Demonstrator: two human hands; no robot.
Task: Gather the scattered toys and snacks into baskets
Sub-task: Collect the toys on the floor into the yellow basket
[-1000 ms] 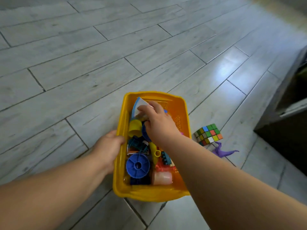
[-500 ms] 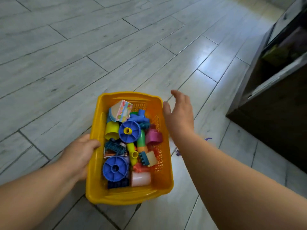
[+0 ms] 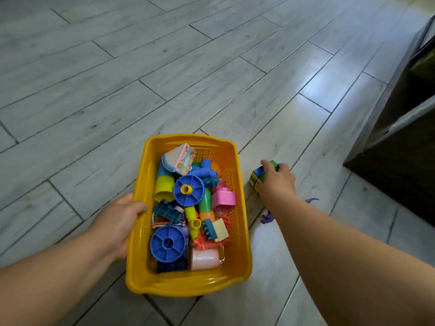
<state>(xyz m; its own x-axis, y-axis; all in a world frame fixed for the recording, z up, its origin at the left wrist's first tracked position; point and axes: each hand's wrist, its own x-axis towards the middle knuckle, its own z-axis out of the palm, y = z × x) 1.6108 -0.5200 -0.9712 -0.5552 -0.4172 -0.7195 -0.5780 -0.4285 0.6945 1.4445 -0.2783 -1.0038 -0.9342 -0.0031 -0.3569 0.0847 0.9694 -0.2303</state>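
Cube (image 3: 257, 178) half-hidden under right hand (image 3: 277, 184) (left (image 3: 117, 222) grips basket (image 3: 188, 284)).

No word, brand or number can be read anywhere. The only printed surface is on a small carton (image 3: 186, 158) lying at the far end inside the yellow basket (image 3: 188, 285). Its face carries bright shapes in pink, green and orange, too blurred to show any letters. The puzzle cube (image 3: 257, 178) just to the right of the basket shows only plain coloured squares.
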